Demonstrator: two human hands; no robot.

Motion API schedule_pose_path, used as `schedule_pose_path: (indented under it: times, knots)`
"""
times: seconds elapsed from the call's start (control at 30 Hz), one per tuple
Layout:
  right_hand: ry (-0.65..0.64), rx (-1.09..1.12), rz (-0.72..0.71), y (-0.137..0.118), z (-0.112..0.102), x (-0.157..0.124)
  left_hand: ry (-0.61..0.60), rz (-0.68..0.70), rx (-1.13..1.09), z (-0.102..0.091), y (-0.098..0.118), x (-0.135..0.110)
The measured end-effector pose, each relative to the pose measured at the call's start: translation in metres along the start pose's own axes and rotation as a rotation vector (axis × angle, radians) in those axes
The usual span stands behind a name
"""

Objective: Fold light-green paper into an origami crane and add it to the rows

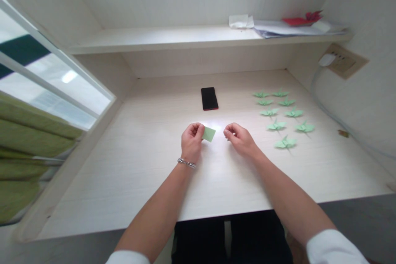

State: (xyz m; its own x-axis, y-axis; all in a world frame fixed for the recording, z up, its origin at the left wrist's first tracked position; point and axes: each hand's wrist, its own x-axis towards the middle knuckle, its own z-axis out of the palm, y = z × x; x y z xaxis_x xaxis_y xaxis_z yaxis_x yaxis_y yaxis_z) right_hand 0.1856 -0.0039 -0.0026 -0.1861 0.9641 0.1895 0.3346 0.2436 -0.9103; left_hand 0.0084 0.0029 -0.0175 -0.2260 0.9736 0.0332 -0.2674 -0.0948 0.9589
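Small green paper piece (209, 134) pinched at its left edge between thumb and fingers of left hand (192, 140), held just above pale surface (139, 173). Right hand (239, 138) just beside, to the right of the paper, apart from it, fingers curled loosely inward, gripping nothing visible. Folded green cranes (281, 117) in two rows further right. Black phone (209, 98) beyond both hands.
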Motion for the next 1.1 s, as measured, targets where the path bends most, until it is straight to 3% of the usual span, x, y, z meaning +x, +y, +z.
schedule_pose_path:
  times: [0.2, 0.47, 0.7, 0.87, 1.0, 1.1]
  knots:
    - [0.024, 0.06, -0.022, -0.005, 0.01, -0.001, -0.179, 0.006, 0.122, 0.013, -0.006, -0.013]
    - [0.112, 0.128, 0.156, 0.006, 0.01, 0.003, -0.155, 0.015, 0.189, 0.012, -0.009, -0.012]
    - [0.254, 0.361, 0.236, 0.01, 0.005, 0.007, -0.333, -0.035, 0.281, 0.009, -0.002, -0.014]
    - [0.111, 0.399, 0.279, 0.009, 0.003, 0.007, -0.215, -0.1, 0.179, 0.007, 0.001, -0.011]
    - [0.031, 0.304, 0.215, 0.011, 0.002, 0.007, -0.296, -0.123, 0.196, 0.006, 0.001, -0.01]
    - [0.072, 0.346, 0.186, 0.011, 0.002, 0.007, -0.345, -0.144, 0.23, 0.007, 0.001, -0.012]
